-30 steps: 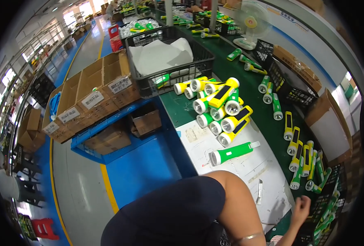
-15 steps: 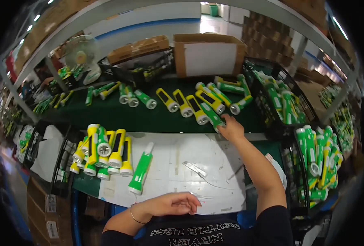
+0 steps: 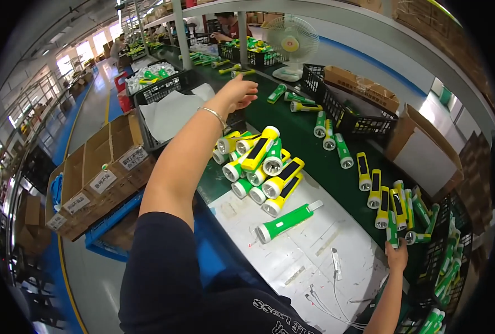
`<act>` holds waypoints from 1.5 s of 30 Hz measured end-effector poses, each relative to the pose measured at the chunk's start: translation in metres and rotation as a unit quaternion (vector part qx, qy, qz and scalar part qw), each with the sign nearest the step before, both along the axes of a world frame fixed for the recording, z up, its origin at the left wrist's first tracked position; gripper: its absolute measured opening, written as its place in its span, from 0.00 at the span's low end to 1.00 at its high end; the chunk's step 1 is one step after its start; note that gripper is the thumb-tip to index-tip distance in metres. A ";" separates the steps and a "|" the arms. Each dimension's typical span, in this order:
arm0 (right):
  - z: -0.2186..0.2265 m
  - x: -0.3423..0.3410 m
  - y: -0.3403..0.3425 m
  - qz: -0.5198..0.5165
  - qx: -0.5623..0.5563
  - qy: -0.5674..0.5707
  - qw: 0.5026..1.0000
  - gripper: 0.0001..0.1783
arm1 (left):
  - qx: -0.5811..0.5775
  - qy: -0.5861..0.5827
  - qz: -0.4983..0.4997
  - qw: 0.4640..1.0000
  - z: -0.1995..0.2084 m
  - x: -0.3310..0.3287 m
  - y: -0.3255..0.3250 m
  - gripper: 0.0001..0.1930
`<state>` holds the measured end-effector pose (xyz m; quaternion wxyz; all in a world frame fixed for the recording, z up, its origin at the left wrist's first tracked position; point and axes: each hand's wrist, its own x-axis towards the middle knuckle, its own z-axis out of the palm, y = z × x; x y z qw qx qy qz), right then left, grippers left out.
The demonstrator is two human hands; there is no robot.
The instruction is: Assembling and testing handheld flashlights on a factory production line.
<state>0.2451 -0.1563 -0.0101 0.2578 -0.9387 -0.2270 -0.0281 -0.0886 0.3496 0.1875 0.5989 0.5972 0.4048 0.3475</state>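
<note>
My left hand [image 3: 238, 93] is stretched out past the piled flashlights, over the far left of the bench, with its fingers extended and nothing in them. Below it on the bench lies a heap of green and yellow flashlights [image 3: 264, 153], several with dark panels. At the right, my right hand [image 3: 396, 257] has its fingers around the lower end of a green flashlight [image 3: 391, 227], beside a row of yellow flashlights [image 3: 384, 206] on the green belt. A single green flashlight [image 3: 285, 221] with a pale tab sticking out lies on the white work surface [image 3: 308, 256].
Thin cables [image 3: 328, 306] and a small white strip [image 3: 336, 264] lie on the white surface. Black crates [image 3: 359, 119] and an open carton [image 3: 425, 147] line the belt's far side. A white-lined crate [image 3: 177, 114], cartons [image 3: 100, 161] and a fan [image 3: 293, 42] stand leftward. Co-workers are farther back.
The view has swung left. My left hand has moved from near my body out to the far left. My right hand stays at the green flashlight on the belt.
</note>
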 end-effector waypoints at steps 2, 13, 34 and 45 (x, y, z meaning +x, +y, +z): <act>0.000 0.007 -0.012 0.004 0.068 0.022 0.997 0.33 | 0.006 0.000 -0.034 0.999 -0.006 0.005 0.002 0.40; 0.041 -0.026 -0.056 -0.081 0.338 0.312 0.884 0.20 | 0.011 0.006 0.028 1.000 -0.014 -0.038 0.012 0.43; 0.077 -0.144 -0.010 0.378 0.288 0.426 0.770 0.28 | -0.121 0.083 -0.686 0.712 -0.126 0.060 -0.255 0.32; 0.040 -0.167 -0.046 0.313 0.382 0.477 0.728 0.30 | -0.461 0.028 -0.584 0.668 -0.186 0.062 -0.367 0.30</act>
